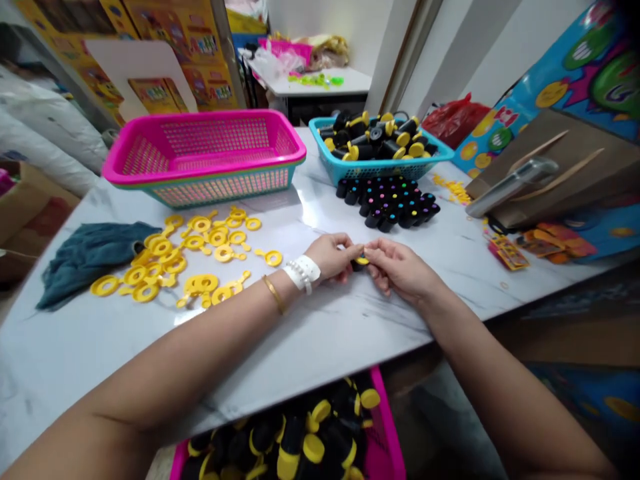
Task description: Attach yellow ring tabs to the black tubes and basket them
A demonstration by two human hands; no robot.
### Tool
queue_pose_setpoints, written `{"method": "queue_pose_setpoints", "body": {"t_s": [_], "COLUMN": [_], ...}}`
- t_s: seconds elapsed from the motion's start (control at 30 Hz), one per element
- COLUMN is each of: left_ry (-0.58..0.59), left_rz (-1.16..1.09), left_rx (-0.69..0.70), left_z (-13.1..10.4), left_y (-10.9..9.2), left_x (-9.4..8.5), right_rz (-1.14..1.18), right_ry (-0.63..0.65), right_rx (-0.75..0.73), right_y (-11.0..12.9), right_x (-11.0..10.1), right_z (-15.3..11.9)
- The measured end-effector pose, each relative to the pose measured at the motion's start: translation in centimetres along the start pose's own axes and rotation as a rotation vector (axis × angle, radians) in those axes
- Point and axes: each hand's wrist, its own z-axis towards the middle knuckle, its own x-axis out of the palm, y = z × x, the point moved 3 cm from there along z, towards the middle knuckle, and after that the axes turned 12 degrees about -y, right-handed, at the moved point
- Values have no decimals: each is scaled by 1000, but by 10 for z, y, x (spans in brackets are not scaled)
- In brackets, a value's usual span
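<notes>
My left hand (333,257) and my right hand (400,267) meet over the middle of the table, fingers closed on one small black-and-yellow plastic piece (361,261). My fingertips cover most of it. To the left of my left hand lie loose yellow plastic rings with tabs (218,237). Beyond my hands, a close-packed block of black cylinders (395,200) shows small coloured dots on top. Behind the block, a blue basket (330,163) is heaped with black cylinders with yellow caps (377,137).
A pink basket (205,170) nested in others stands back left, near a dark green cloth (95,257). Below the front edge is a pink crate (387,427) of black-and-yellow pieces. On the right are a brown paper bag (565,160), candy packets (507,252) and small yellow bits (453,189).
</notes>
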Motion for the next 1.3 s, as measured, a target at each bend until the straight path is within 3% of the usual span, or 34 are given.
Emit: {"method": "queue_pose_setpoints", "body": {"t_s": [0.13,0.3,0.4,0.57,0.7,0.8,1.0,1.1,1.2,1.3], "left_ry": [-49,-177,-263,-216,-198,-230,-209,-183,-110,-38], "left_rz": [19,241,325,345,341,360,416,529,629,616], "left_rx": [86,479,586,623,622,625,547,559,579,591], "left_z": [-4,-24,-27,-22,-22,-21,-21,-36,-69,-111], "left_y": [4,5,6,3,2,3,2,2,10,20], "left_x": [2,0,2,6,7,10,12,12,10,1], "right_rz": [-1,31,122,90,-167,-302,-296,-387,-480,-440], "right_ry": [-34,-44,8,62,154,134,70,-35,-113,-67], "right_rx": [0,3,-43,-8,-14,-83,-45,-235,-453,-438], "right_y": [2,-1,-5,-7,4,10,3,3,-8,-28], "right_x": [3,2,-11,-32,-19,-8,0,5,17,33], "right_z": [1,-3,-10,-9,4,8,-1,-22,-60,-101]}}
